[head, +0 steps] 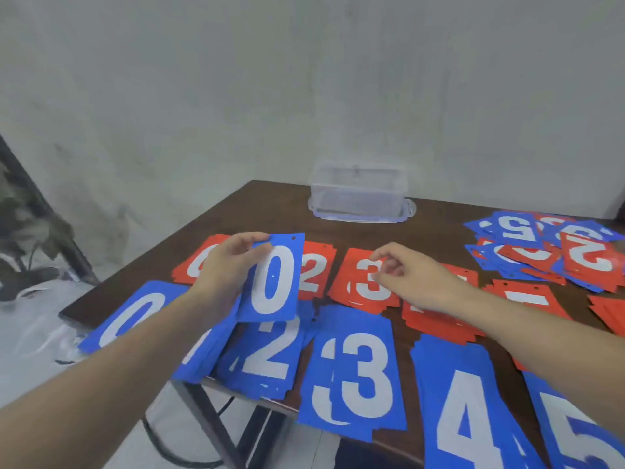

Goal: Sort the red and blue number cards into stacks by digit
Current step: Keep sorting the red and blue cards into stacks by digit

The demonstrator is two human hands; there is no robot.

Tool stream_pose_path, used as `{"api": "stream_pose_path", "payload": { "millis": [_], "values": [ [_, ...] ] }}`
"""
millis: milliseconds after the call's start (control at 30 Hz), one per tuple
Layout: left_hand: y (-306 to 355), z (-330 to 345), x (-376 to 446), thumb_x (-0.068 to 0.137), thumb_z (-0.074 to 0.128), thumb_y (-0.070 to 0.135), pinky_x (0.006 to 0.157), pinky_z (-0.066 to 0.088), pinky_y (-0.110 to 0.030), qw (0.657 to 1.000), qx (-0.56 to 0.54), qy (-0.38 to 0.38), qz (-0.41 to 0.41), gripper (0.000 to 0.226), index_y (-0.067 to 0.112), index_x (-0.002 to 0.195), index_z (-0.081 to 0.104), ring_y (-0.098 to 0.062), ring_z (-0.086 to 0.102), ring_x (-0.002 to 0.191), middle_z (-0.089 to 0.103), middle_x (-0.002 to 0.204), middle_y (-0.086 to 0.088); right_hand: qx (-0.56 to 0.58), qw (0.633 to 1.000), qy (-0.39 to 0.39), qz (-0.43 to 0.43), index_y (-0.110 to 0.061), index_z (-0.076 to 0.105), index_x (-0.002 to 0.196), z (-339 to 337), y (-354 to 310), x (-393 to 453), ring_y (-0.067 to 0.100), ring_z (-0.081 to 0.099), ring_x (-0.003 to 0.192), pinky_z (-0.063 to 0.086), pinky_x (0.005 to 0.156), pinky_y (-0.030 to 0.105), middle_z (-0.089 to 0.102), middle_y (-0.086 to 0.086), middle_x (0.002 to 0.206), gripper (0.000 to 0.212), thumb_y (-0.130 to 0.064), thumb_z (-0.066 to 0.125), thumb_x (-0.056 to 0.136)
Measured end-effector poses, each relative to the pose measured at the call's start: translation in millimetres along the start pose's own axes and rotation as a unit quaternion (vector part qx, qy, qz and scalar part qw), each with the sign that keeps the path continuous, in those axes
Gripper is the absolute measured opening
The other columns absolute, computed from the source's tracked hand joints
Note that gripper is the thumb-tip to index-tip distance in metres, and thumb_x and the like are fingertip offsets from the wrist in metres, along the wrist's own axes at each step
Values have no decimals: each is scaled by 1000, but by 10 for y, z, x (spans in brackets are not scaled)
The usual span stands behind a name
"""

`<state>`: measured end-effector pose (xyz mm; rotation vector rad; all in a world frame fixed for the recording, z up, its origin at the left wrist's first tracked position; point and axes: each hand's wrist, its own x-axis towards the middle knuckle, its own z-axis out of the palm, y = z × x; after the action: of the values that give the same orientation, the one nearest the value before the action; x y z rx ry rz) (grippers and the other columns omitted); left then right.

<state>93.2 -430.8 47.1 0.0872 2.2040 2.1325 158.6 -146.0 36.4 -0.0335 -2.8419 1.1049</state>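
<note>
My left hand (228, 265) grips a blue 0 card (272, 282) by its left edge and holds it up above the table. Below it lie blue stacks: 0 (128, 316), 2 (267, 360), 3 (355, 377), 4 (463, 418) and 5 (575, 434). Behind them sit red stacks: 0 (199, 262), 2 (316, 269), 3 (363, 282) and further red stacks to the right. My right hand (409, 275) hovers over the red 3 stack with its fingers loosely curled, holding nothing. An unsorted heap of red and blue cards (554, 252) lies at the far right.
A clear plastic box (360, 192) stands at the back of the brown table (270, 204), against the wall. The table's left edge and metal legs (209, 421) are near the blue 0 stack. Several blue stacks overhang the front edge.
</note>
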Motion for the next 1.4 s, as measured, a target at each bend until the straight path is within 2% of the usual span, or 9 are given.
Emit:
{"api": "stream_pose_path", "payload": {
  "millis": [133, 400, 533, 667, 800, 900, 1033, 1300, 1400],
  "values": [
    [-30, -547, -35, 94, 68, 17, 72, 56, -29, 998, 44, 38, 0, 15, 24, 86, 78, -13, 69, 70, 76, 87, 0, 9, 999, -30, -21, -33, 60, 110, 296, -255, 182, 16, 64, 82, 51, 77, 33, 64, -8, 90, 18, -27, 65, 94],
    [-75, -1644, -92, 88, 65, 16, 101, 52, -44, 984, 169, 61, -20, 31, 41, 100, 78, -24, 69, 107, 75, 110, 2, -12, 996, -69, -52, -40, 59, 107, 696, -628, 347, 16, 67, 86, 53, 81, 33, 65, -11, 95, 16, -33, 64, 94],
    [-162, -1924, -53, 90, 61, 5, 92, 56, -53, 961, 264, 75, 5, 54, 58, 82, 73, -29, 69, 95, 71, 111, -14, -22, 994, -80, -69, -40, 60, 107, 814, -783, 392, 9, 63, 91, 52, 84, 31, 64, -13, 100, 14, -34, 63, 95],
    [-295, -2057, 55, 87, 66, 9, 79, 55, -49, 935, 345, 84, 27, 38, 48, 85, 68, -33, 65, 81, 70, 98, -23, -27, 994, -75, -76, -39, 61, 107, 866, -822, 403, 6, 61, 91, 49, 77, 24, 64, -13, 100, 13, -34, 63, 96],
    [-429, -2067, 166, 89, 67, 11, 71, 50, -31, 905, 418, 69, 27, 31, 41, 89, 62, -21, 61, 85, 65, 90, 2, -31, 994, -69, -75, -41, 61, 105, 841, -780, 400, 3, 60, 86, 46, 72, 19, 64, -14, 101, 11, -35, 64, 95],
    [-475, -2043, 207, 85, 72, 20, 93, 53, -42, 868, 491, 53, 51, 29, 45, 96, 61, -18, 61, 107, 63, 116, 8, -29, 996, -57, -67, -40, 63, 105, 784, -730, 403, 3, 61, 87, 51, 78, 26, 65, -14, 99, 13, -33, 64, 95],
    [-414, -1891, 194, 88, 71, 20, 95, 50, -47, 843, 527, 47, 96, 28, 45, 100, 64, -19, 56, 113, 59, 121, 11, -19, 996, -53, -62, -38, 64, 103, 691, -652, 365, 10, 63, 81, 50, 74, 26, 66, -9, 94, 11, -30, 65, 95],
    [-257, -898, 159, 93, 69, 23, 101, 41, -31, 884, 434, -27, 169, 30, 26, 122, 66, -11, 52, 115, 57, 120, 12, -16, 999, -27, -41, -36, 65, 100, 328, -324, 227, 0, 60, 73, 41, 65, 13, 66, -10, 93, 9, -28, 65, 95],
    [-222, -404, 231, 93, 69, 19, 100, 40, -19, 891, 403, -79, 194, 34, 25, 126, 62, -2, 49, 113, 56, 121, 14, -15, 1000, -16, -13, -42, 62, 96, 88, -86, 136, 10, 65, 82, 51, 74, 25, 65, -13, 93, 11, -31, 65, 94]
  ]
}}
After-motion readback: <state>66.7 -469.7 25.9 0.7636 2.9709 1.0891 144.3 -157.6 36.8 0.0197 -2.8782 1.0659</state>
